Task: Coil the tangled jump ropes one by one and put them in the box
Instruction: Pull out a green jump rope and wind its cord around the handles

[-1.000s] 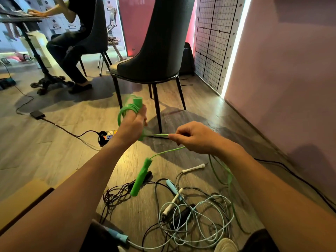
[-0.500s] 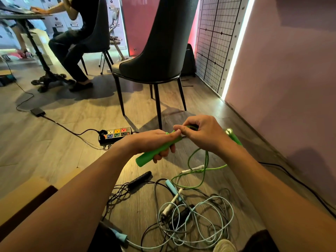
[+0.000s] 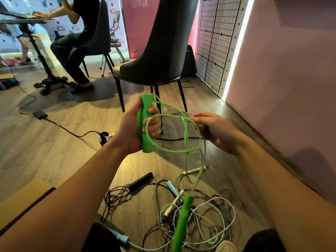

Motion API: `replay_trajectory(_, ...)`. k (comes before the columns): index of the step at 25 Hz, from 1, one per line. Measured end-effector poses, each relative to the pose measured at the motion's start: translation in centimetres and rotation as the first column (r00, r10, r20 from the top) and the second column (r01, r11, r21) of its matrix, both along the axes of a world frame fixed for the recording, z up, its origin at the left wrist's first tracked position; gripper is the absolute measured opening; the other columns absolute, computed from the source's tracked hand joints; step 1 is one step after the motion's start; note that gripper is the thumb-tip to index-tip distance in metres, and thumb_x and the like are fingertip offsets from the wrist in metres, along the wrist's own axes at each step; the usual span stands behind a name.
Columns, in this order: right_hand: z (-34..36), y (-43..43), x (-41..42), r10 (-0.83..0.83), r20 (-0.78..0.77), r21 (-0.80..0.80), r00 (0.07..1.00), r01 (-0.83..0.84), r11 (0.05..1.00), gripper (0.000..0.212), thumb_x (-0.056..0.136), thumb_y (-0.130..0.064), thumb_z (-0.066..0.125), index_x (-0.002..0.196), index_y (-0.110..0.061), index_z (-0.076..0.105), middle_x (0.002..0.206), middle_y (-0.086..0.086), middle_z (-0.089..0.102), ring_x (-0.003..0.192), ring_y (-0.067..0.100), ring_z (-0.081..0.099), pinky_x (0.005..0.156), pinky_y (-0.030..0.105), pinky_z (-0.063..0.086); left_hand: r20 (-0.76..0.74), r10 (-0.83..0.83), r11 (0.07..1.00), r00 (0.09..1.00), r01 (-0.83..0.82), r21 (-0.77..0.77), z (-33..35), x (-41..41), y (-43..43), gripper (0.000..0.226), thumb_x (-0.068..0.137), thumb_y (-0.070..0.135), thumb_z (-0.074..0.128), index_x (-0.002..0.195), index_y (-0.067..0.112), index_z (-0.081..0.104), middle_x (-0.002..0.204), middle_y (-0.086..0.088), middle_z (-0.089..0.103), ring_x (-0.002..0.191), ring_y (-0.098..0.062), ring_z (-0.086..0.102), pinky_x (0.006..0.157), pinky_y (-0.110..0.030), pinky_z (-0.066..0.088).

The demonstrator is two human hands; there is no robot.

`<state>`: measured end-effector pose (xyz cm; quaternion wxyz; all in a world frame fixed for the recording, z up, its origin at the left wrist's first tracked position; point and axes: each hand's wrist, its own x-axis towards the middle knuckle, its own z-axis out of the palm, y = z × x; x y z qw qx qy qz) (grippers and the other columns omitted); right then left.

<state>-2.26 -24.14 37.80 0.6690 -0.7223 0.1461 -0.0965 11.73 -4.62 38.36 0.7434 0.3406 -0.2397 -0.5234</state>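
Single head view, angled down, close over floor

The green handle looks matt and rubbery; its green cord is smooth, glossy plastic. The floor is low-sheen wood-grain plank. At twelve o'clock, the chair has smooth leather-like upholstery. At eight o'clock, the box is matt cardboard.

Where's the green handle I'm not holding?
Head view, bottom centre: the loose green handle hangs below the right hand, over the tangle of ropes on the floor.
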Motion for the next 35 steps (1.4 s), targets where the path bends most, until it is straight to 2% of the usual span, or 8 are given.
replay_trajectory(5, -1.1, -0.6, -0.2, -0.060, 0.010, -0.257, 0.998, 0.060, 0.965, 0.021, 0.098, -0.028, 0.060, 0.098, -0.011, 0.073, 0.069, -0.007, 0.057, 0.058, 0.001, 0.046, 0.055, 0.016, 0.040, 0.012, 0.064, 0.997, 0.998, -0.064, 0.041, -0.4, 0.3, 0.0, 0.054, 0.097, 0.064, 0.031, 0.073, 0.019, 0.049, 0.051, 0.008, 0.036, 0.037, -0.005, 0.033, 0.048, -0.020, 0.024)
replay_trajectory(9, -1.8, -1.0, 0.2, -0.042, -0.013, -0.254, 0.999, 0.038, 0.967, 0.038, 0.101, -0.035, 0.053, 0.076, -0.010, 0.066, 0.061, 0.004, 0.047, 0.055, 0.013, 0.044, 0.057, 0.030, 0.040, -0.049, 0.098, 0.995, 0.994, -0.098, -0.003, -0.3, -0.1, -0.6, 0.051, 0.097, 0.062, 0.033, 0.074, 0.019, 0.048, 0.051, 0.008, 0.036, 0.038, -0.004, 0.033, 0.042, -0.021, 0.037)
replay_trajectory(15, -2.1, -1.5, 0.6, -0.141, -0.071, -0.233, 0.987, 0.121, 0.965, 0.045, 0.101, -0.045, 0.050, 0.068, -0.015, 0.059, 0.060, 0.000, 0.043, 0.053, 0.013, 0.039, 0.055, 0.030, 0.035, -0.112, 0.278, 0.961, 0.954, -0.277, 0.019, -0.6, 0.2, -1.0, 0.053, 0.099, 0.062, 0.031, 0.074, 0.020, 0.051, 0.054, 0.009, 0.036, 0.040, -0.004, 0.032, 0.042, -0.020, 0.035)
replay_trajectory(22, -1.5, -2.1, -0.4, -0.312, 0.007, -0.400, 0.950, 0.288, 0.870, 0.034, 0.097, -0.048, 0.056, 0.097, -0.021, 0.076, 0.083, -0.011, 0.061, 0.078, 0.001, 0.053, 0.064, 0.018, 0.039, -0.306, 0.579, 0.808, 0.756, -0.582, 0.090, -1.2, 3.1, 0.4, 0.057, 0.099, 0.063, 0.027, 0.069, 0.021, 0.050, 0.055, 0.009, 0.039, 0.040, -0.005, 0.035, 0.042, -0.018, 0.036)
replay_trajectory(26, -2.1, -2.9, -1.6, -0.254, -0.055, -0.488, 0.966, 0.196, 0.851, 0.037, 0.095, -0.049, 0.057, 0.085, -0.020, 0.076, 0.083, 0.004, 0.063, 0.079, 0.012, 0.054, 0.062, 0.023, 0.040, -0.321, 0.657, 0.750, 0.682, -0.637, 0.180, -1.8, 3.9, 1.5, 0.058, 0.099, 0.064, 0.025, 0.067, 0.020, 0.049, 0.055, 0.008, 0.039, 0.039, -0.006, 0.035, 0.043, -0.016, 0.036)
replay_trajectory(29, -2.8, -3.8, -1.4, -0.349, -0.104, -0.604, 0.931, 0.219, 0.766, 0.048, 0.099, -0.047, 0.051, 0.070, -0.011, 0.068, 0.058, 0.003, 0.050, 0.058, 0.017, 0.045, 0.054, 0.028, 0.032, -0.310, 0.667, 0.741, 0.678, -0.644, 0.188, -1.7, 3.7, 1.6, 0.059, 0.098, 0.064, 0.026, 0.067, 0.020, 0.050, 0.054, 0.008, 0.040, 0.040, -0.006, 0.036, 0.043, -0.016, 0.036)
replay_trajectory(32, -3.2, -4.8, -1.3, -0.544, -0.165, -0.687, 0.823, 0.299, 0.662, 0.062, 0.103, -0.045, 0.042, 0.061, -0.002, 0.060, 0.064, 0.013, 0.060, 0.066, 0.030, 0.056, 0.058, 0.030, 0.033, -0.300, 0.651, 0.756, 0.697, -0.633, 0.169, -1.3, 3.5, 1.5, 0.058, 0.099, 0.064, 0.028, 0.068, 0.020, 0.051, 0.055, 0.008, 0.041, 0.041, -0.006, 0.036, 0.044, -0.017, 0.035)
replay_trajectory(35, -3.6, -4.3, -1.5, -0.539, -0.324, -0.586, 0.777, 0.283, 0.760, 0.069, 0.103, -0.050, 0.035, 0.068, 0.001, 0.068, 0.058, 0.010, 0.066, 0.056, 0.025, 0.063, 0.055, 0.026, 0.042, -0.240, 0.590, 0.808, 0.771, -0.568, 0.158, -1.3, 2.9, 1.1, 0.056, 0.099, 0.063, 0.030, 0.071, 0.020, 0.051, 0.055, 0.008, 0.039, 0.041, -0.006, 0.035, 0.044, -0.018, 0.036)
